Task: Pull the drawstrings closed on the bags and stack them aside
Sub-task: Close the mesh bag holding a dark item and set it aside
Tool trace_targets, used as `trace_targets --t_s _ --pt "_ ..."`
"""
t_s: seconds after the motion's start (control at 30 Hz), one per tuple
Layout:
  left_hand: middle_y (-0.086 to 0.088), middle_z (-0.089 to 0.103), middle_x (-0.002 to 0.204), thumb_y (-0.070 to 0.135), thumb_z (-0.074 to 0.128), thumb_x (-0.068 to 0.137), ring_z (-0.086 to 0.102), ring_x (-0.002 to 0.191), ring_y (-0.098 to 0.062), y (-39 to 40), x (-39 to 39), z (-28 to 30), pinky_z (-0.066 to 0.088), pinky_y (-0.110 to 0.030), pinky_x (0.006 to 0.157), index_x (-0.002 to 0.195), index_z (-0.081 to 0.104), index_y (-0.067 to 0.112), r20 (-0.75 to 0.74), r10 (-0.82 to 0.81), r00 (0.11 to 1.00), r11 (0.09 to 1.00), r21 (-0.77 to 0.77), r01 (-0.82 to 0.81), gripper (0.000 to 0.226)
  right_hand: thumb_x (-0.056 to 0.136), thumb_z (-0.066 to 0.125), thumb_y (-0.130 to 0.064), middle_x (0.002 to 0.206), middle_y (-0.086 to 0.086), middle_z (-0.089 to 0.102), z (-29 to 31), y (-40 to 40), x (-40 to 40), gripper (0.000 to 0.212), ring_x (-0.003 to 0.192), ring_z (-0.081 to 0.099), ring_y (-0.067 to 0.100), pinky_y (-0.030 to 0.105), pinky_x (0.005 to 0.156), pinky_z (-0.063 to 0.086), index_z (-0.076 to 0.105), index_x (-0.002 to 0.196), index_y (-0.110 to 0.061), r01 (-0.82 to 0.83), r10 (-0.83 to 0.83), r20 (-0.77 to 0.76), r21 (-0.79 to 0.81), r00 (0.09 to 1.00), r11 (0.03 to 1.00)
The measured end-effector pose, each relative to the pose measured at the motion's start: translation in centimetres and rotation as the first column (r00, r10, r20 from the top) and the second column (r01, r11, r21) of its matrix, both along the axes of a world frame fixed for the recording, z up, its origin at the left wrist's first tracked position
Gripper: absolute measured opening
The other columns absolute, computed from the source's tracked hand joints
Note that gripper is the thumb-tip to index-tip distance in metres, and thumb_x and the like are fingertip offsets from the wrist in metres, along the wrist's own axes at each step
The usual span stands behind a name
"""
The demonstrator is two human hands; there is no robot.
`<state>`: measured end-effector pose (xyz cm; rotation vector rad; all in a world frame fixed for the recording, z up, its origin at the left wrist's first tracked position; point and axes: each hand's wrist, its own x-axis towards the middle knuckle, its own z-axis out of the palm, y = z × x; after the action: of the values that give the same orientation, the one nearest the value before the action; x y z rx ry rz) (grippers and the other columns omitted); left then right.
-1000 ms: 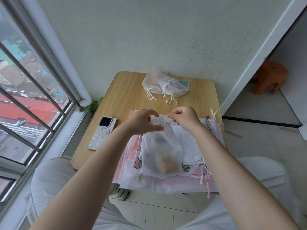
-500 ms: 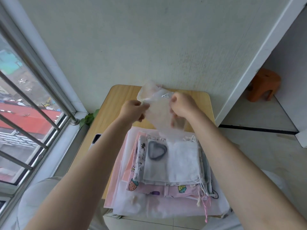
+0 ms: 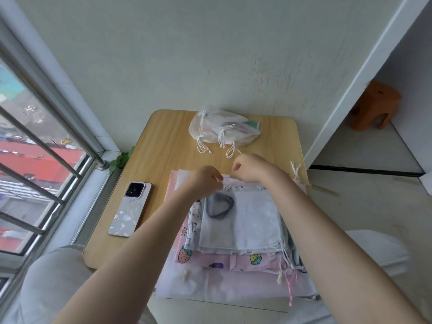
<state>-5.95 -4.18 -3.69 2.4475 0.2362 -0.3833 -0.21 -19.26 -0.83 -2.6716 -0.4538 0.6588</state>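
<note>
A pile of closed sheer white bags lies at the table's far edge, its white drawstrings trailing toward me. In front of me is a stack of flat bags, pink printed ones underneath. On top lies a sheer white bag with a dark ring inside it. My left hand sits over that bag's upper left corner, fingers pinched at its edge. Just right of it, above the stack's far edge, my right hand is curled into a loose fist with nothing visible in it.
A phone in a pale patterned case lies on the wooden table left of the stack. A barred window runs along the left, a wall stands behind the table. An orange stool is on the floor to the far right.
The filled sheer bag my hands held up has gone onto the far pile. Both hands have come back down to the stack's far edge, uncovering the bag with the dark ring.
</note>
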Motion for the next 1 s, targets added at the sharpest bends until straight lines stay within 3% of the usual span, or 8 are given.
trace_targets --t_s 0.1,0.27,0.37,0.5,0.67,0.77,0.9,1.0 --pt "0.001 0.059 0.117 0.037 0.073 0.076 0.050 0.112 -0.022 -1.2 -1.4 -2.3 0.042 -0.033 0.095 0.111 0.067 0.026 -0.035 -0.195 0.980 0.945 0.260 0.198 0.037 0.087 0.063 -0.022 0.094 0.009 0.065 -1.2 -0.7 -1.5 0.016 0.083 0.059 0.027 0.026 0.072 0.043 0.069 0.096 -0.010 -0.066 0.059 -0.034 -0.249 0.998 0.966" --pt "-0.005 0.062 0.108 0.042 0.069 0.081 0.050 0.108 -0.027 -1.7 -2.3 -3.4 0.037 -0.033 0.088 0.105 0.065 0.019 0.082 -0.147 0.986 0.915 0.389 0.104 0.034 0.087 0.053 -0.011 0.123 0.007 0.059 -2.2 -2.2 -2.7 0.033 0.118 0.050 0.029 0.039 0.099 0.034 0.062 0.119 -0.018 -0.016 0.058 0.116 -0.339 0.992 0.941" --pt "-0.004 0.062 0.111 0.035 0.067 0.082 0.050 0.112 -0.026 -1.5 -2.5 -3.1 0.037 -0.033 0.088 0.108 0.065 0.020 0.106 -0.119 0.987 0.918 0.390 0.069 0.030 0.092 0.052 -0.013 0.124 0.005 0.058 -1.9 -2.4 -2.9 0.027 0.122 0.043 0.028 0.043 0.102 0.029 0.064 0.114 -0.023 -0.048 0.099 0.146 -0.319 0.984 0.947" --pt "0.003 0.055 0.118 0.048 0.069 0.081 0.044 0.113 -0.021 -1.3 -2.9 -1.4 0.035 -0.035 0.092 0.121 0.062 0.030 0.208 -0.216 0.954 0.947 0.282 0.153 0.044 0.094 0.060 -0.026 0.109 -0.004 0.049 -0.6 -1.3 -3.4 0.014 0.125 0.034 0.024 0.044 0.101 0.028 0.069 0.095 -0.036 -0.140 0.177 0.173 -0.207 0.969 0.968" --pt "0.009 0.061 0.088 0.045 0.066 0.086 0.051 0.101 -0.021 -1.0 -3.3 -0.3 0.040 -0.032 0.083 0.089 0.069 0.022 0.278 -0.148 0.949 0.981 0.163 0.106 0.023 0.089 0.066 -0.037 0.120 -0.004 0.049 0.9 -0.3 -3.7 0.008 0.125 0.035 0.021 0.041 0.101 0.027 0.072 0.094 -0.039 -0.136 0.152 0.336 -0.071 0.929 0.988" --pt "0.003 0.060 0.094 0.042 0.073 0.081 0.050 0.098 -0.020 -0.9 -3.4 0.3 0.040 -0.031 0.086 0.081 0.073 0.023 0.321 -0.117 0.940 0.990 0.117 0.084 0.019 0.087 0.069 -0.033 0.123 -0.001 0.049 1.2 -0.8 -3.8 0.012 0.125 0.038 0.020 0.039 0.101 0.030 0.071 0.099 -0.034 -0.088 0.082 0.357 -0.002 0.930 0.996" --pt "0.001 0.067 0.076 0.037 0.072 0.081 0.061 0.076 -0.018 -1.7 -3.7 1.4 0.046 -0.029 0.065 0.065 0.063 0.022 0.201 -0.004 0.980 0.998 0.058 -0.007 0.024 0.087 0.068 -0.040 0.126 0.004 0.049 1.9 -2.1 -4.0 0.046 0.114 0.053 0.025 0.032 0.084 0.042 0.052 0.125 -0.018 0.084 -0.101 0.207 0.092 0.973 0.992" --pt "-0.001 0.064 0.064 0.031 0.071 0.083 0.056 0.058 -0.019 -1.5 -3.6 1.7 0.044 -0.027 0.056 0.059 0.058 0.019 0.136 0.061 0.989 0.998 0.005 -0.062 0.030 0.088 0.063 -0.047 0.088 0.003 0.055 2.5 -3.4 -3.6 0.036 0.082 0.054 0.023 0.029 0.059 0.036 0.055 0.091 -0.011 0.114 -0.101 0.104 -0.126 0.989 0.986"
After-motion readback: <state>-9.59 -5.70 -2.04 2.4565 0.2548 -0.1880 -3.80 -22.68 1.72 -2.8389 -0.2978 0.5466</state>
